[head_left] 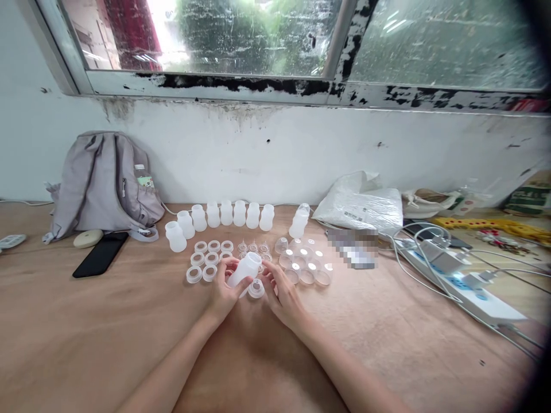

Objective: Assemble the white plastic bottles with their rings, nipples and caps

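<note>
Centrally, the left hand (226,289) grips a frosted bottle (244,272), thumb in front and fingers behind; the bottle is tilted, its open mouth pointing up and to the right. The right hand (279,289) lies just beside that mouth with its fingers bent; whether they touch the bottle or pinch anything cannot be told. Between the hands, on the wooden table (142,338), sits a ring with a teat (256,289).

Immediately left of the left hand, pale rings (197,259) lie in a block, partly hidden by the fingers. Behind the held bottle stand clear teats (253,248), also partly covered. To the right of these is a cluster of clear caps (297,261).

Farther back, a curved row of eight open bottles (240,213) stands upright near the wall (241,155); a capped bottle (298,222) stands apart at right.

At left: a grey backpack (97,183), with a phone (100,255) and a round cream object (88,238) before it. At right: a white plastic bag (359,201), a blurred-out item (355,249), and a power strip (465,287) with plugs and cables.
</note>
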Motion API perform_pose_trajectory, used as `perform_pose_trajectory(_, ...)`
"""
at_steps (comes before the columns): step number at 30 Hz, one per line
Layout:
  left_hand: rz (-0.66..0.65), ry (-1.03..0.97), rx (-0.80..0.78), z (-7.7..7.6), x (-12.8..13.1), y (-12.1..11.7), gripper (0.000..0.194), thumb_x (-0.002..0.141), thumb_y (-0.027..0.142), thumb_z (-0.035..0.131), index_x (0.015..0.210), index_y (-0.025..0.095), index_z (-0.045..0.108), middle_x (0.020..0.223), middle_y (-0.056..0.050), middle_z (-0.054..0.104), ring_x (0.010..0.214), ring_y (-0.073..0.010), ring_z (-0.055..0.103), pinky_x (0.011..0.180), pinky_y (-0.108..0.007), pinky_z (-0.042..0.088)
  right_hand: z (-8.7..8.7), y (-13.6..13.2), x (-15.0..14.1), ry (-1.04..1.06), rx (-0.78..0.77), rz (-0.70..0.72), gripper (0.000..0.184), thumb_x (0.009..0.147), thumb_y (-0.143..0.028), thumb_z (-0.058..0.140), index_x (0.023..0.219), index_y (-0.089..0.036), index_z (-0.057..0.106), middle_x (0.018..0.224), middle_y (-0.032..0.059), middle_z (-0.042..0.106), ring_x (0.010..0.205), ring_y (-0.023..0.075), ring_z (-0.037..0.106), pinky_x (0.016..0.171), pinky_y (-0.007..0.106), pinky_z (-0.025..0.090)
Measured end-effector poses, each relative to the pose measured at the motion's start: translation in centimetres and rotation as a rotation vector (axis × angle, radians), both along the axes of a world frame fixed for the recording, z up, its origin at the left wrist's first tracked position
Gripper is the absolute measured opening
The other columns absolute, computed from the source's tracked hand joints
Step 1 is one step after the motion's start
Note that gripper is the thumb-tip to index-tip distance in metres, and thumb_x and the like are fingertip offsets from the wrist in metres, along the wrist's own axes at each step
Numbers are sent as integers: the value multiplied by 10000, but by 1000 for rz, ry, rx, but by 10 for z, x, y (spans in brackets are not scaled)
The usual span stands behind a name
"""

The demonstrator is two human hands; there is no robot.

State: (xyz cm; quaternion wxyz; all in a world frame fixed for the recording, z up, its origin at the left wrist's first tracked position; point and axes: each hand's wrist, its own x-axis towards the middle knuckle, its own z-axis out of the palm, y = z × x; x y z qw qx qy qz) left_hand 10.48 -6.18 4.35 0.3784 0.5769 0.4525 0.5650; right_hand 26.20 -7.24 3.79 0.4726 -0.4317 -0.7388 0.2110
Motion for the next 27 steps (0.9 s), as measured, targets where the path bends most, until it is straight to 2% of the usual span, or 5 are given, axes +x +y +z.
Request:
perform_pose_trajectory(8, -28, 369, 229, -6, -7, -1, 329, 701, 388, 598, 1000, 269, 530, 957, -29, 552, 942, -199, 505, 856, -333, 359, -6, -2, -5, 54, 34, -41, 194, 834, -303, 418, 1002, -253, 502, 882, 55, 517, 751, 173, 513, 674, 315, 426)
perform_pose_trajectory(13, 152, 545, 345, -11, -7, 0, 448, 734, 385, 566, 1149, 271, 442, 1163, -70, 485, 1093, -228, 424, 958, -383, 255, 4, 6, 1, -87, 134, -185, 140, 854, -292, 374, 875, -229, 497, 868, 52, 506, 762, 167, 506, 685, 291, 405)
perform_pose_trajectory(17, 47, 606, 314, -11, -5, -2, 529, 717, 405, 576, 1182, 240, 387, 1136, -75, 508, 1063, -225, 441, 920, -378, 293, 39, 37, 25, -259, 175, -452, 214, 874, -319, 323, 897, -202, 501, 887, 63, 510, 701, 157, 502, 623, 268, 375)
perform_pose_trajectory(21, -114, 725, 255, -13, -4, -2, 324, 707, 378, 581, 987, 222, 533, 994, -45, 569, 965, -221, 481, 862, -370, 329, 76, 81, 47, -568, 79, -644, 265, 887, -314, 284, 989, -205, 503, 969, 75, 503, 726, 163, 517, 579, 253, 334)
perform_pose_trajectory(27, -106, 739, 223, -16, -4, 0, 172, 716, 313, 550, 851, 206, 554, 879, -31, 576, 861, -203, 494, 759, -332, 366, 82, 134, 51, -893, -174, -682, 275, 889, -238, 278, 1049, -187, 497, 990, 111, 508, 807, 178, 534, 591, 250, 319)
